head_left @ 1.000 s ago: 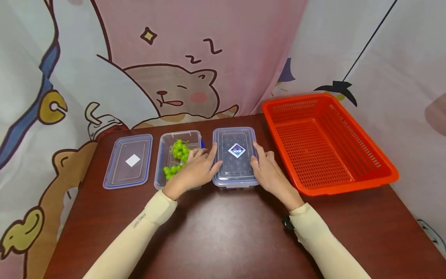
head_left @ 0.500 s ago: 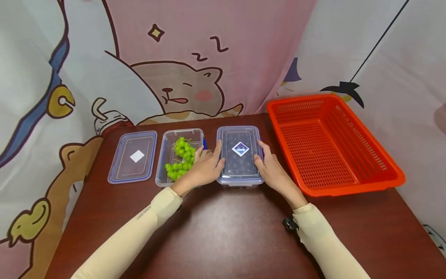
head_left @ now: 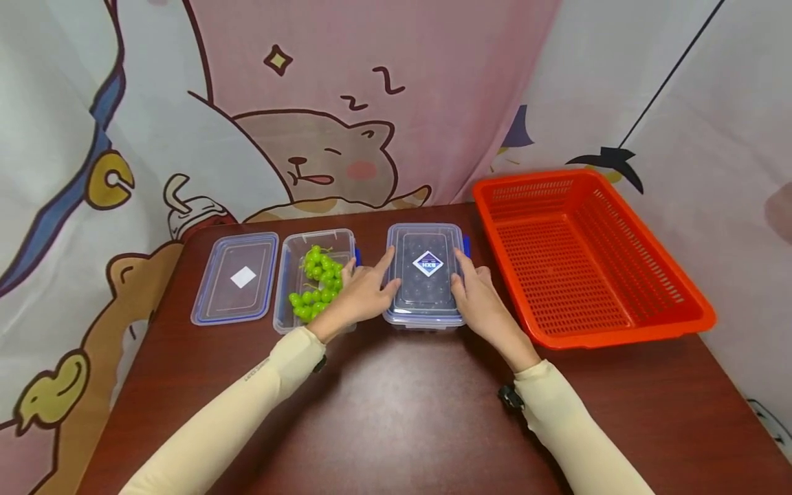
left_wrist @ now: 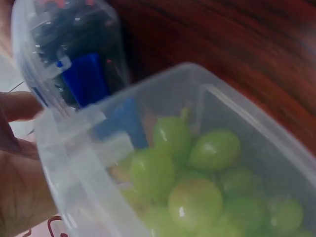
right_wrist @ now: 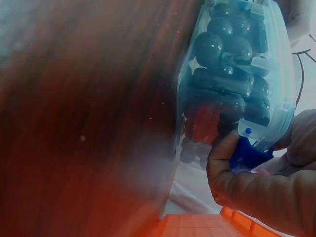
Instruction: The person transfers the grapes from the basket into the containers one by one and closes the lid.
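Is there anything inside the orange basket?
No, the orange basket shows only its bare mesh floor in the head view.

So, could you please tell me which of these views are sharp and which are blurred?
Head view: sharp and evenly lit, with soft glare on the table. Left wrist view: soft focus on the green grapes. Right wrist view: the table is smeared; the lidded box is clearer.

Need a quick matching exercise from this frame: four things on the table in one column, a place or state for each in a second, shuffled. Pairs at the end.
Things
1. loose lid
2. open box
3. lidded box
4. orange basket

Place or state
A. between both hands, dark fruit inside
B. far right, nothing in it
C. holds green grapes
D. far left, flat on the table

Pairs: 1-D, 2-C, 3-A, 4-B
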`<state>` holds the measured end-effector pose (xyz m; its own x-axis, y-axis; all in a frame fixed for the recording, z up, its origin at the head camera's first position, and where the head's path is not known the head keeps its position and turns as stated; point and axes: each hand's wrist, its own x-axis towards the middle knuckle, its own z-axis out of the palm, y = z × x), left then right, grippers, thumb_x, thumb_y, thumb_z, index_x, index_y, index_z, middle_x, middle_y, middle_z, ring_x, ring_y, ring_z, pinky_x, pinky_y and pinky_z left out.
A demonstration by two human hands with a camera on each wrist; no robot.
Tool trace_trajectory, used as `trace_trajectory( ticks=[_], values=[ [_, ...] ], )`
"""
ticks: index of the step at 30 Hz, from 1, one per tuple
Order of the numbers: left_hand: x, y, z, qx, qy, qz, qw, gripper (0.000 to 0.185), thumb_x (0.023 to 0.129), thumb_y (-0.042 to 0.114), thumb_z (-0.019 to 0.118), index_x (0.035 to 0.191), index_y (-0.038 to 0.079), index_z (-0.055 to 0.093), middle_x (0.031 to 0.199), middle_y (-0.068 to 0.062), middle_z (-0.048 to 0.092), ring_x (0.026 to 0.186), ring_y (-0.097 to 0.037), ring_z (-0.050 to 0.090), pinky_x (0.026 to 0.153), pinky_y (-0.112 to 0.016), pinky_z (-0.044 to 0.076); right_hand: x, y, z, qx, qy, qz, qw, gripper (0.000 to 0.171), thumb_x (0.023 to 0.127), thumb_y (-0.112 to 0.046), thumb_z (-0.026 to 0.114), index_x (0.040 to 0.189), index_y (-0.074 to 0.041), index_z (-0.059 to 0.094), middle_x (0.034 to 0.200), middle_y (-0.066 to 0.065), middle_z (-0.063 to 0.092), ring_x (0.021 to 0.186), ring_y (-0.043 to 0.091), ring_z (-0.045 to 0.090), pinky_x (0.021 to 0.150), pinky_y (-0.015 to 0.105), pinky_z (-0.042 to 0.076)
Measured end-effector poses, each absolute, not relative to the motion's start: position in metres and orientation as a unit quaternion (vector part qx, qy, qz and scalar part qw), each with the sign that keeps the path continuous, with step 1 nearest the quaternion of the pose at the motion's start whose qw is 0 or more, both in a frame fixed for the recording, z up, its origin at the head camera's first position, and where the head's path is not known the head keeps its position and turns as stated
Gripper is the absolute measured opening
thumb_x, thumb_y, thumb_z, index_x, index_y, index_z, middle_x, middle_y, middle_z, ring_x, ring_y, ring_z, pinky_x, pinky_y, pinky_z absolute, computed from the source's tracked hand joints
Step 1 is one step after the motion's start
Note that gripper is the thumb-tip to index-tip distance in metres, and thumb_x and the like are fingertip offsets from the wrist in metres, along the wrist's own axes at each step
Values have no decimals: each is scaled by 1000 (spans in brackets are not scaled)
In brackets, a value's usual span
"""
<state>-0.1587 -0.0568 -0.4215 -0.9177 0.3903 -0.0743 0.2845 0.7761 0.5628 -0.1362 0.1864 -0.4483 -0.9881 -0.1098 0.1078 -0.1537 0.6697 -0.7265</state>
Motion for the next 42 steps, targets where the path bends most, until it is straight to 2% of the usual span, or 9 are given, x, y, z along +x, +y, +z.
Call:
trace_trajectory(
  ticks=[3, 10, 14, 21, 29, 33, 36, 39, 42],
  values=[
    [-162, -53, -422, 201, 941, 255, 95, 73, 116, 28, 48, 174, 2, 13, 148, -24, 64, 140, -41, 57, 130, -55, 3, -136, 190, -448, 76, -914, 397, 30, 58, 115, -13, 47, 170, -1, 33, 128, 38, 48, 104, 45, 58, 98, 61, 53],
    [-164, -43, -413, 199, 945, 234, 116, 73, 117, 21, 42, 172, -4, 3, 137, -27, 69, 130, -39, 64, 119, -53, 29, -174, 207, -512, 77, -922, 373, 69, 62, 116, -29, 47, 175, -20, 29, 122, 28, 49, 91, 35, 60, 85, 54, 56],
    [-159, -36, -405, 154, 933, 288, 151, 74, 115, 17, 39, 173, 0, -3, 144, -38, 59, 134, -45, 57, 112, -55, 42, -154, 193, -470, 78, -919, 382, 59, 60, 116, -20, 47, 173, -9, 30, 124, 35, 48, 97, 44, 60, 91, 60, 54],
    [-152, -26, -411, 68, 895, 410, 163, 70, 117, 19, 37, 177, 18, 0, 164, -48, 23, 156, -51, 27, 122, -61, 33, -144, 187, -451, 69, -922, 374, 71, 56, 115, -13, 45, 169, -3, 34, 124, 39, 47, 102, 49, 57, 96, 63, 51],
    [-146, -22, -424, 32, 896, 432, 97, 67, 115, 15, 42, 177, 26, 18, 149, -48, 37, 128, -53, 47, 108, -61, 44, -145, 187, -453, 66, -921, 378, 65, 58, 115, -14, 46, 170, -5, 35, 124, 37, 48, 100, 48, 59, 96, 63, 52],
    [-145, -22, -424, 67, 917, 390, 54, 64, 113, 9, 47, 174, 17, 31, 136, -40, 55, 124, -52, 48, 108, -64, 44, -156, 192, -475, 67, -924, 369, 73, 59, 114, -17, 49, 171, -7, 34, 124, 38, 48, 100, 49, 58, 95, 63, 52],
    [-141, -21, -421, 91, 923, 372, 47, 68, 114, 7, 48, 175, 7, 20, 124, -34, 63, 118, -47, 57, 103, -59, 49, -168, 198, -501, 53, -923, 375, 72, 65, 115, -23, 47, 173, -4, 24, 135, 41, 47, 114, 51, 58, 106, 65, 48],
    [-139, -20, -424, 83, 929, 359, 38, 74, 115, 11, 50, 173, -4, 6, 132, -34, 63, 125, -43, 62, 107, -54, 51, -180, 204, -529, 42, -924, 369, 86, 72, 115, -31, 45, 171, 6, 18, 143, 41, 45, 127, 53, 54, 114, 65, 42],
    [-138, -20, -425, 59, 935, 349, 25, 72, 115, 16, 52, 167, -15, 13, 148, -35, 57, 138, -43, 58, 115, -52, 46, -182, 204, -534, 42, -927, 359, 97, 72, 116, -32, 42, 165, 16, 22, 141, 42, 46, 130, 55, 52, 115, 67, 39]
  ],
)
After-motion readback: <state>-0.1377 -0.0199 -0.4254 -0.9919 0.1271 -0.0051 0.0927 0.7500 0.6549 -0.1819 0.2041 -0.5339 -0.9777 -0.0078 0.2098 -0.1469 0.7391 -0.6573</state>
